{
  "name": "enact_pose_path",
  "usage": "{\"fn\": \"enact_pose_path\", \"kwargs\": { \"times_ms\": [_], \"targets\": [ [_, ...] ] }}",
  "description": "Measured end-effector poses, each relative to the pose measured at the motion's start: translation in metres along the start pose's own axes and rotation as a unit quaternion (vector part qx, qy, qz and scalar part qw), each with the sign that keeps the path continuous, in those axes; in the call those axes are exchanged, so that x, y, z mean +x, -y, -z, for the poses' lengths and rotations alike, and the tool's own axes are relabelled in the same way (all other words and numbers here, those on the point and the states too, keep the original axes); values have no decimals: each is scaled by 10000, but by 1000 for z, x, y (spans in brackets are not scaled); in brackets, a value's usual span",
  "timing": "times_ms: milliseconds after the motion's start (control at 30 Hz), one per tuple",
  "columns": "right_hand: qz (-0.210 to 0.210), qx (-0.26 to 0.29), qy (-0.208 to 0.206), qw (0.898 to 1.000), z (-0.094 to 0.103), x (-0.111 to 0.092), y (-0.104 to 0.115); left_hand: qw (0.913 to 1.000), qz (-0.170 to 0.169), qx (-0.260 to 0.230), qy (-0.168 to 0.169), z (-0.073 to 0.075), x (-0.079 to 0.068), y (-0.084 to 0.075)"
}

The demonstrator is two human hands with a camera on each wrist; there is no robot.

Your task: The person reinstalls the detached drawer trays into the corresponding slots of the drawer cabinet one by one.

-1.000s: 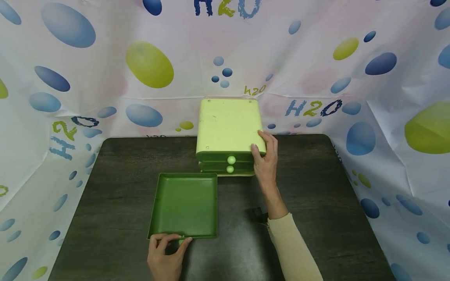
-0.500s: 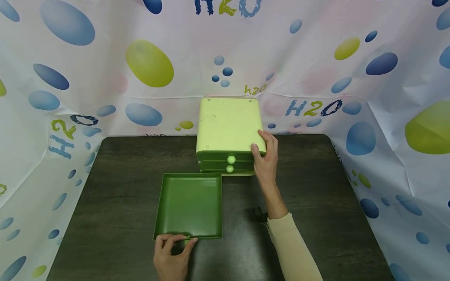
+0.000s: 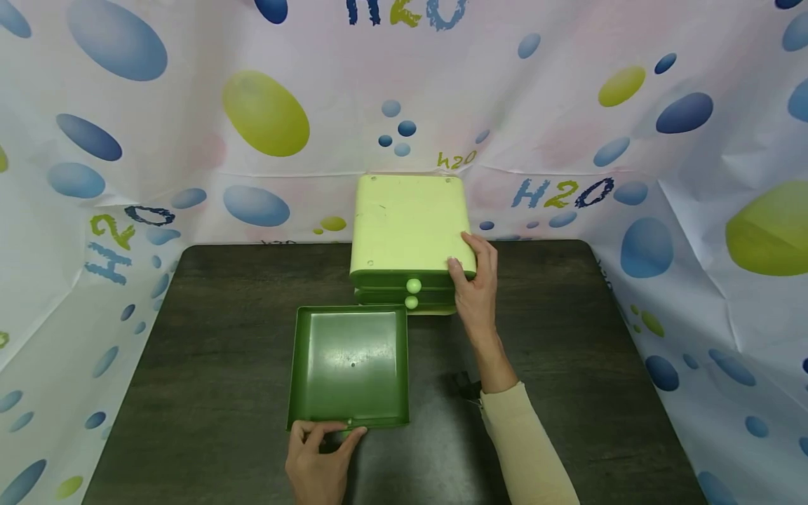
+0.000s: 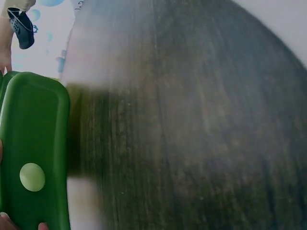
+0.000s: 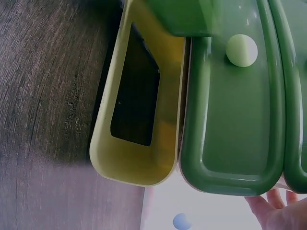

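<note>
My left hand (image 3: 318, 459) grips the front edge of a square green drawer (image 3: 350, 379), its fingers and thumb close to the knob. In the left wrist view, the pale round knob (image 4: 32, 177) stands out from the drawer's front. The drawer's far edge overlaps the lower front of a light green mini chest of drawers (image 3: 410, 224). My right hand (image 3: 476, 287) holds the chest by its front right corner, thumb on top. The right wrist view shows the chest's bottom slot (image 5: 139, 160) without a drawer in it, and a corner of the green drawer (image 5: 184, 21) at its mouth.
Two green drawers with round knobs (image 3: 413, 285) sit inside the chest above the slot. A small black object (image 3: 466, 386) is at my right wrist. The dark wooden table (image 3: 208, 372) meets a white patterned sheet (image 3: 536, 140) behind and at both sides.
My left hand has moved the drawer to the right and a little forward, and its far edge now overlaps the chest's front. My right hand has stayed on the chest's corner.
</note>
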State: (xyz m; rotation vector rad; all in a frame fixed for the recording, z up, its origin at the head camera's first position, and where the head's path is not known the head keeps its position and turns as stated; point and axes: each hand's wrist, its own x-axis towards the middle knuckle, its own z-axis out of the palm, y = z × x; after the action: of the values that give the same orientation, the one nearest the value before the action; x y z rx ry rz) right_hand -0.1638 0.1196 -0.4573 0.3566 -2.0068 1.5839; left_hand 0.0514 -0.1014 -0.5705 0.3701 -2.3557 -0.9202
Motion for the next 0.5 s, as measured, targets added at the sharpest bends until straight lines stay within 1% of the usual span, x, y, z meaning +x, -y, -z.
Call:
{"fn": "enact_pose_path", "kwargs": {
  "times_ms": [300,500],
  "targets": [
    [8,32,-5,10000,0,0,0,9998,-10,208,20,-2,-3,-7],
    [-27,11,-17,10000,0,0,0,9995,178,241,111,-6,-5,-14]
  ]
}}
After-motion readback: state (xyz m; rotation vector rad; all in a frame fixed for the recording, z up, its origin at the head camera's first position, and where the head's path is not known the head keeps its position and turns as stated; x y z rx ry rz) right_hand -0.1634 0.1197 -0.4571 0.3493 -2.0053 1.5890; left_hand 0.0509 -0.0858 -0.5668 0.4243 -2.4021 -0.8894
